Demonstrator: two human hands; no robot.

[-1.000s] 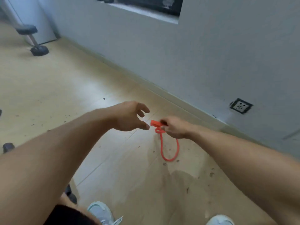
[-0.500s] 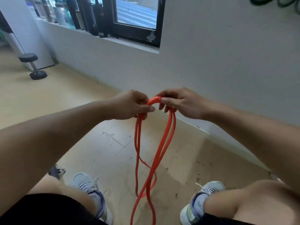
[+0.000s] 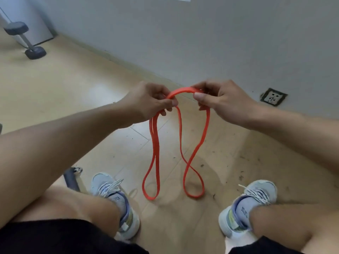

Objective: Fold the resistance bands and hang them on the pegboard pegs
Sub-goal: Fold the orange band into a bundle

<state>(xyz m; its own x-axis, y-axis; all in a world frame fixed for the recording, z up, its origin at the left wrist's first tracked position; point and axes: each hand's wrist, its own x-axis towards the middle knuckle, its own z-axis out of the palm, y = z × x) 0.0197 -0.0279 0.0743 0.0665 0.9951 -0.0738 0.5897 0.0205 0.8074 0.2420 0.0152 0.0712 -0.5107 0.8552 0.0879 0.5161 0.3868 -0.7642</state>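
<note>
Dumbbell [image 3: 27,41] at far left is seen resting on the wooden floor [image 3: 55,88] near the wall's corner. Nearer the middle, the left hand [image 3: 148,101] is curled, thumb and fingers pinching one side of an orange resistance band [image 3: 156,143]. The band's top is arched between both hands, and two long loops are hung from it (their lower ends reach down near the floor between a pair of pale sneakers [image 3: 117,198]; whether they touch it cannot be told). The right hand [image 3: 223,101] is closed likewise, its thumb pressed against the fingers over the band's other side. A wall socket [image 3: 273,96] is set low on the grey wall at right.
</note>
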